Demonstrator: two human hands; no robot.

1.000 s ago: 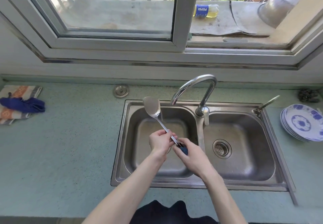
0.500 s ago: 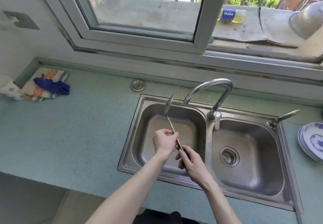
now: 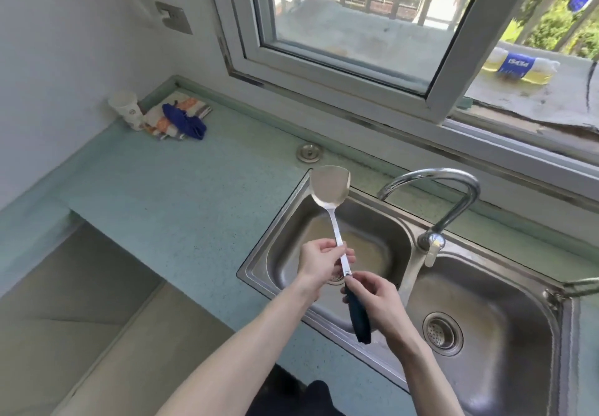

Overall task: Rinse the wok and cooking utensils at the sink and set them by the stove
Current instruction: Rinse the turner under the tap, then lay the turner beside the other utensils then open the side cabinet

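A steel spatula [image 3: 330, 188] with a dark blue handle is held upright over the left basin of the double sink [image 3: 278, 230]. My left hand [image 3: 319, 261] pinches the thin metal shaft at its middle. My right hand [image 3: 377, 300] grips the blue handle lower down. The broad blade faces me, level with the sink's back left corner. The curved tap [image 3: 447, 201] stands to the right of the blade, with no water visible from it. No wok or stove is in view.
A pale green counter [image 3: 168, 195] runs left to a wall corner holding a white paper cup [image 3: 126, 110] and folded cloths [image 3: 181, 119]. A lower ledge [image 3: 81, 302] drops at front left. The right basin has a drain strainer [image 3: 442, 331]. A window is behind.
My view has swung left, showing the wall corner and lower ledge. The spatula's blade has turned from edge-on to facing me, and more of the blue handle shows.
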